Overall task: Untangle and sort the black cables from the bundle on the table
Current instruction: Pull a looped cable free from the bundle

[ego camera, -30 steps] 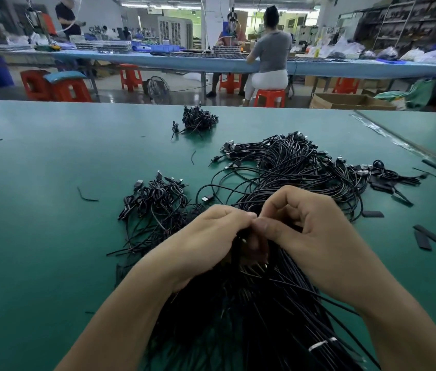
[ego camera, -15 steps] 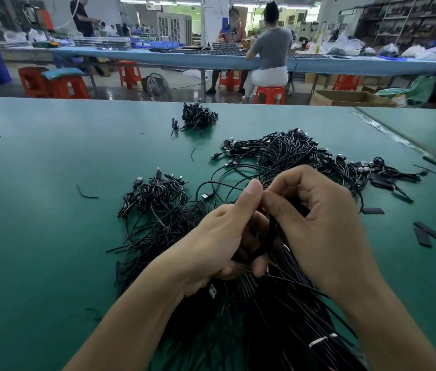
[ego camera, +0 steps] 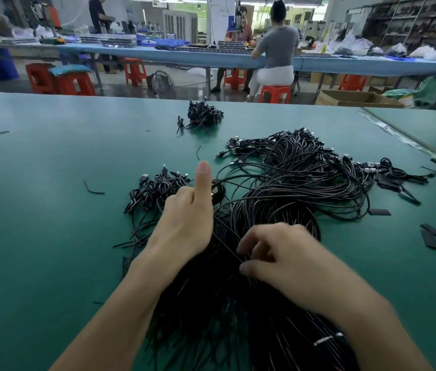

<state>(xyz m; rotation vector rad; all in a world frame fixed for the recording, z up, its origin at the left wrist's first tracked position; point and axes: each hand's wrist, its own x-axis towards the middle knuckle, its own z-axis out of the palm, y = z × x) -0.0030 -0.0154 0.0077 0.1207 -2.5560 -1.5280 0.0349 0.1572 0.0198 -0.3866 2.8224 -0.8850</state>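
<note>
A thick bundle of black cables (ego camera: 211, 317) lies on the green table (ego camera: 37, 236) close to me, under both forearms. My left hand (ego camera: 187, 218) is out over the table beside a small pile of coiled cables (ego camera: 157, 187). Its thumb points straight up and its fingers curl round a small coiled black cable (ego camera: 218, 194), which is partly hidden. Nearer to me, over the bundle, my right hand (ego camera: 273, 258) pinches a thin cable strand (ego camera: 227, 245) between thumb and curled fingers. A large loose heap of cables (ego camera: 305, 178) with connectors spreads out behind the hands.
Another small cable pile (ego camera: 203, 115) sits farther back on the table. Black flat strips (ego camera: 435, 235) lie at the right, and short offcuts (ego camera: 93, 190) at the left. Across the aisle a person (ego camera: 275, 52) sits on a red stool at a blue bench.
The hands, pressed together over the bundle before, have parted. My left hand moved forward and left with the coiled cable. My right hand dropped back onto the bundle and took a strand.
</note>
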